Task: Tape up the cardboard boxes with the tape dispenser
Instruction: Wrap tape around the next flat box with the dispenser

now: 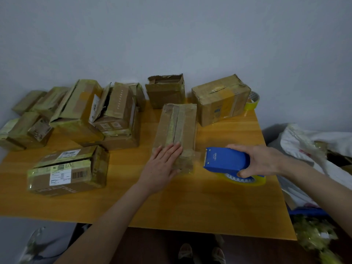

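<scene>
- Head view: a yellow worktop (171,206) set against a pale wall carries many cardboard boxes, most of them wrapped in yellowish tape.
- The long box (177,126) lies near the middle of the worktop. Its length runs from 6 to 12 o'clock and a seam runs along its top.
- The left hand (162,164) lies flat on the near end of the long box, fingers straight and together, pressing down.
- The right hand (261,161) is clamped round the blue tape dispenser (226,161), fingers curled over its top.
- The tape dispenser sits at 3 o'clock of the long box's near end, its front close to the box. Whether they touch cannot be told.
- The yellow roll (245,181) shows beneath the dispenser.
- A labelled box (66,170) lies at 9 o'clock of the left hand, well apart.
- A heap of boxes (76,111) fills the 10 o'clock area.
- An open-topped box (165,90) stands at 12 o'clock and a taped box (221,100) at 1 o'clock, with a spare tape roll (252,102) just beside the taped box.
- White bags (304,143) lie off the worktop at 3 o'clock.
</scene>
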{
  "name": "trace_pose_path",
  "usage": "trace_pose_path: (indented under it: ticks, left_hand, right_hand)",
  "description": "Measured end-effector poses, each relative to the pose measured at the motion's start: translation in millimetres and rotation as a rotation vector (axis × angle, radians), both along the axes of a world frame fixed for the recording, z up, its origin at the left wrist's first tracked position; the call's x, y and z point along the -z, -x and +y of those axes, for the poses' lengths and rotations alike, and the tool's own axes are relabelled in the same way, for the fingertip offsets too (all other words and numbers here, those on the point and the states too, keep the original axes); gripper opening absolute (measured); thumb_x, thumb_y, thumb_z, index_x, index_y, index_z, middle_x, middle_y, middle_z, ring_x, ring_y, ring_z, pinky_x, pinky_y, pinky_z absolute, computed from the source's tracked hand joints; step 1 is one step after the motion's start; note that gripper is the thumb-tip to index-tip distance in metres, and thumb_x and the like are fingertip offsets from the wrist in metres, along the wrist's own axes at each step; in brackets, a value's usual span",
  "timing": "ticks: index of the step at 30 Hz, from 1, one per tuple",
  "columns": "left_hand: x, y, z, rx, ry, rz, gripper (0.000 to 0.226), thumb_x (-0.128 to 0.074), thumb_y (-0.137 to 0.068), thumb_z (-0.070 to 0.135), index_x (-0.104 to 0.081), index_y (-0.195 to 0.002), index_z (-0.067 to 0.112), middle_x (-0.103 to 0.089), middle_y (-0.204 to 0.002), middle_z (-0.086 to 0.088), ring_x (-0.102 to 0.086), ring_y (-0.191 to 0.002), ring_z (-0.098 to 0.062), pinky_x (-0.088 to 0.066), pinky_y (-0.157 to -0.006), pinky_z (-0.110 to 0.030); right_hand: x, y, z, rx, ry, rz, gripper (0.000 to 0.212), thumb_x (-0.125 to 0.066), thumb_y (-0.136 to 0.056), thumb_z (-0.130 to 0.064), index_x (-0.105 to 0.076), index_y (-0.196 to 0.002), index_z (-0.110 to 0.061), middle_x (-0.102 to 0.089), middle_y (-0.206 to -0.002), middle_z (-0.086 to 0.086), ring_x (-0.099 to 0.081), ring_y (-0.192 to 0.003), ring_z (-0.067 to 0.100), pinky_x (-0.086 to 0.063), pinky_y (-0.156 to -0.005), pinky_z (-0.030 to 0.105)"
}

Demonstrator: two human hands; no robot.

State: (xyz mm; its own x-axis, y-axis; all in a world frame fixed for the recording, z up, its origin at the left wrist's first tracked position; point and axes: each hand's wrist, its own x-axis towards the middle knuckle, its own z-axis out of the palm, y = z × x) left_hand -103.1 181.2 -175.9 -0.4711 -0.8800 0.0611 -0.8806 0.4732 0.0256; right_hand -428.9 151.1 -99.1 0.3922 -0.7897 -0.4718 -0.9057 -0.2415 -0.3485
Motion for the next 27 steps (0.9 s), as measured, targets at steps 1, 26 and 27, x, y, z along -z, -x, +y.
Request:
trace_pose_path:
  ticks: [1, 26, 27]
  left_hand:
    - [-1, 0, -1, 0.001, 0.003, 0.003, 0.067, -0.032, -0.094, 0.052, -0.023, -0.151, 0.019, -0.022, -0.158, 0.002, -0.015, -0.146, -0.012, -0.009, -0.118, -0.038]
    - [-4, 2, 1, 0.0, -0.034, 0.023, 0.071, -0.026, -0.093, 0.057, -0.02, -0.153, 0.019, -0.016, -0.16, 0.002, -0.012, -0.147, -0.015, -0.002, -0.118, -0.038]
    - [-4, 2, 1, -0.004, -0.039, 0.026, 0.071, -0.026, -0.093, 0.057, -0.02, -0.152, 0.019, -0.016, -0.16, 0.002, -0.013, -0.147, -0.015, -0.002, -0.119, -0.037]
  right_hand:
    - [1, -5, -2, -0.023, 0.012, 0.041, 0.09, -0.071, -0.075, -0.047, -0.017, -0.147, -0.051, -0.057, -0.114, -0.012, -0.056, -0.099, 0.014, -0.053, -0.084, 0.035]
    - [5, -48, -30, 0.151, -0.178, 0.019, 0.08, -0.07, -0.062, -0.054, -0.045, -0.136, -0.039, -0.06, -0.116, -0.007, -0.058, -0.1, 0.018, -0.052, -0.085, 0.036]
    - [4, -40, -30, 0.251, -0.18, -0.092, 0.075, -0.071, -0.058, -0.054, -0.051, -0.128, -0.037, -0.061, -0.115, -0.006, -0.059, -0.1, 0.018, -0.051, -0.084, 0.035]
